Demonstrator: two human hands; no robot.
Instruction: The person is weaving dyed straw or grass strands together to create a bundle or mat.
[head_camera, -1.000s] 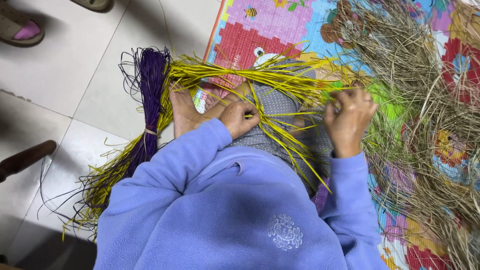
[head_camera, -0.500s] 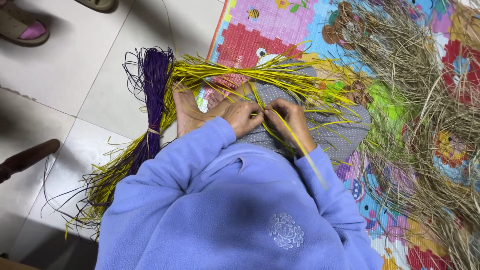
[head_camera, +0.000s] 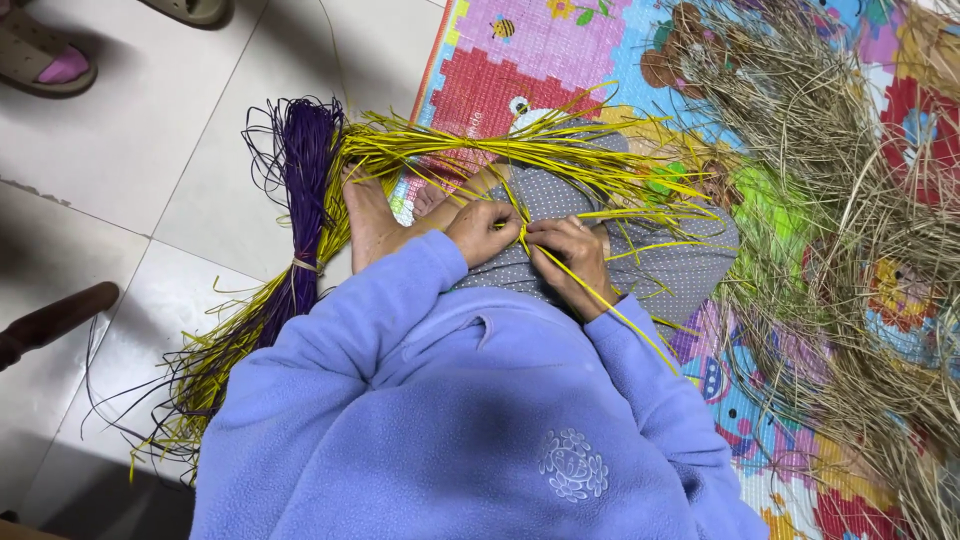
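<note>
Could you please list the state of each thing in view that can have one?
Left hand: closed, pinching yellow strands.
Right hand: closed on the same strands, touching the left hand.
Yellow strands: loose, fanned across the lap.
Purple bundle: tied, lying on the tiled floor.
Dry straw: loose heap on the play mat.

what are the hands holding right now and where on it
Both the left hand and right hand pinch yellow straw strands near their crossing point, over the lap.
</note>
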